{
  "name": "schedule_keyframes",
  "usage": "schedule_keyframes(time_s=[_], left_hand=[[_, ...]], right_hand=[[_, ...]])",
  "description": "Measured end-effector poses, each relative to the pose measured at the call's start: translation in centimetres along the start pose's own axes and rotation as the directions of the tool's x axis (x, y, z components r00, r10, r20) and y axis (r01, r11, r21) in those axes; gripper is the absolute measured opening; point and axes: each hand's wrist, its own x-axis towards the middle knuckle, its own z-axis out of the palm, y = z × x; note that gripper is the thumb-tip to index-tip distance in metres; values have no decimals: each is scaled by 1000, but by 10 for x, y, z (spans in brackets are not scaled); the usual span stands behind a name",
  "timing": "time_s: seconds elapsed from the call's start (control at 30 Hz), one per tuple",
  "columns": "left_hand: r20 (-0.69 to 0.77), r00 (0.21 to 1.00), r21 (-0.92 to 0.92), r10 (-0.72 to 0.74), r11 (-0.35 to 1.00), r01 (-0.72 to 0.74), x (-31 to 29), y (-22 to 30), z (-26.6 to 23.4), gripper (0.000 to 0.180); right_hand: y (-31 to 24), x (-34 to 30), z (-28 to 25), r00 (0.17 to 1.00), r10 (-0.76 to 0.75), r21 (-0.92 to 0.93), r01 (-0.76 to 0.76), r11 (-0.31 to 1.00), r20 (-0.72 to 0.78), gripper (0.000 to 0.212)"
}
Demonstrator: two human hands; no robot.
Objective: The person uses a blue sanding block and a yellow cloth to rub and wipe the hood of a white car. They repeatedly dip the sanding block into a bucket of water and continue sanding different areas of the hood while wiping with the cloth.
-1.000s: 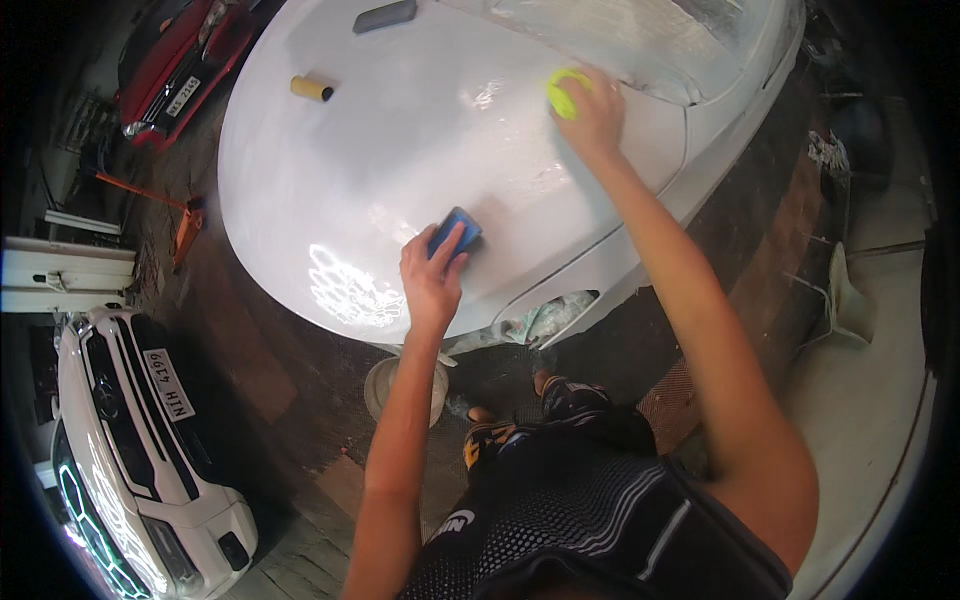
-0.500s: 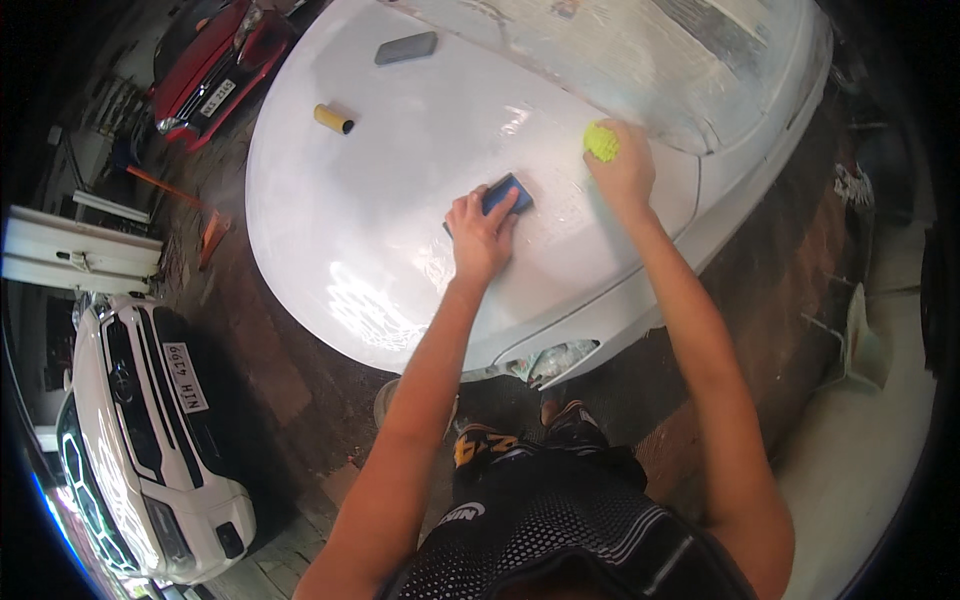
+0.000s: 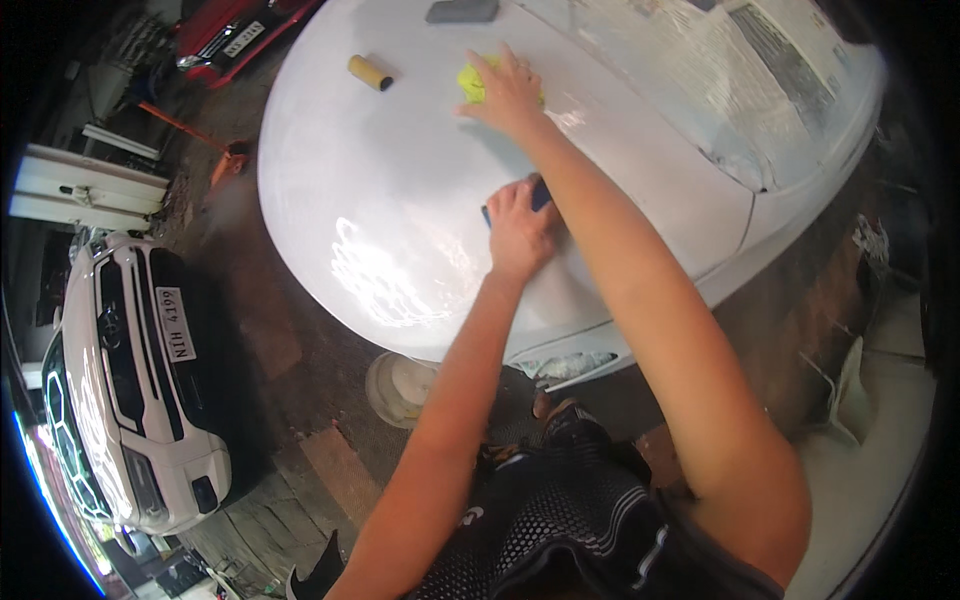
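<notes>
A white car hood point(image 3: 320, 180) curves out in front of me, with a wet sheen on part of it. My left hand point(image 3: 522, 235) is closed on a blue sanding block point(image 3: 541, 194), which lies against the hood near its middle. Farther up, my right hand point(image 3: 510, 95) presses a bright yellow-green sponge point(image 3: 470, 84) to the surface, fingers spread over it. The right forearm passes just beside the block and covers part of that area. To the left of the sponge rests a yellow cylindrical roll point(image 3: 371, 72). A dark grey flat block point(image 3: 462, 11) lies at the far side.
Clear plastic film covers the windshield point(image 3: 700, 75). A bucket point(image 3: 385, 392) stands on the floor below the hood's near edge. At left are a parked white car point(image 3: 145, 400), an orange floor jack point(image 3: 230, 160) and a red car point(image 3: 235, 45).
My right hand has swept left and farther up the hood with the sponge. The left hand, still on the block, sits slightly more to the right in view. The view itself has shifted.
</notes>
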Motion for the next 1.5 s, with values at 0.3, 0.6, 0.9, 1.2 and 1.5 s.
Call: schedule_keyframes(time_s=[0.3,0.6,0.9,1.2,1.5], left_hand=[[23,1000,-104,-5,995,7,-68,-12,-26,42],[-33,989,8,143,990,-143,103,13,51,30],[-28,969,-59,245,967,-247,29,7,19,31],[5,945,-47,328,944,-328,18,-15,5,35],[113,923,-100,369,928,-359,-72,-67,-52,40]], right_hand=[[147,-161,-199,975,83,-232,-130,964,-204,43],[138,-197,-209,936,217,-259,-290,921,-276,42],[126,-209,-191,815,365,-398,-549,735,-451,56],[71,-235,-160,740,498,-311,-654,690,-451,61],[82,-252,-157,638,454,-156,-669,726,-622,55]])
